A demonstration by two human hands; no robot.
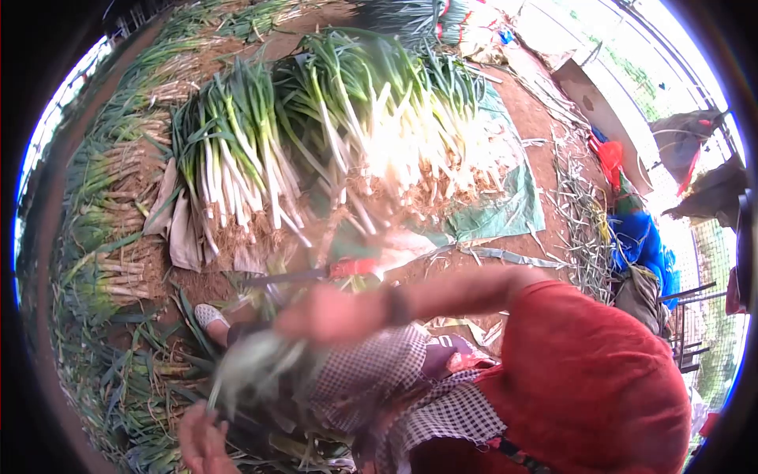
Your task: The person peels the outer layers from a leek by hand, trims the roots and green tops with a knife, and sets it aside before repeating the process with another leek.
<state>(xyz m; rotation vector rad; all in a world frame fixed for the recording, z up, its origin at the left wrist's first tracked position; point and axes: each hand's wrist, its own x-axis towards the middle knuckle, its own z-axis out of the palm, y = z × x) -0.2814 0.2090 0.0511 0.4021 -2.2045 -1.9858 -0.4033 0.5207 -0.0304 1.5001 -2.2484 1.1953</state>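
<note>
My right hand (pixel 322 314), smeared by motion, reaches across from the upper side with a dark band at the wrist. Its outline is a rounded fist; I cannot make out what is in it. Blurred pale green onion leaves (pixel 260 359) stretch from beneath that fist down to my left hand (pixel 204 441), whose fingers curl around their lower end. Just above my right hand, a dark blade (pixel 286 277) lies in line with a red handle (pixel 353 267). My checkered apron (pixel 371 371) spreads below the right forearm.
Green onions (pixel 237 150) with white stalks and roots lie in a wide row on a green sheet (pixel 505 209). More onions (pixel 118 189) line the left side. Trimmed leaves (pixel 584 229) litter the soil. A blue bag (pixel 643 245) stands at right. A patterned shoe (pixel 211 317) rests near the blade.
</note>
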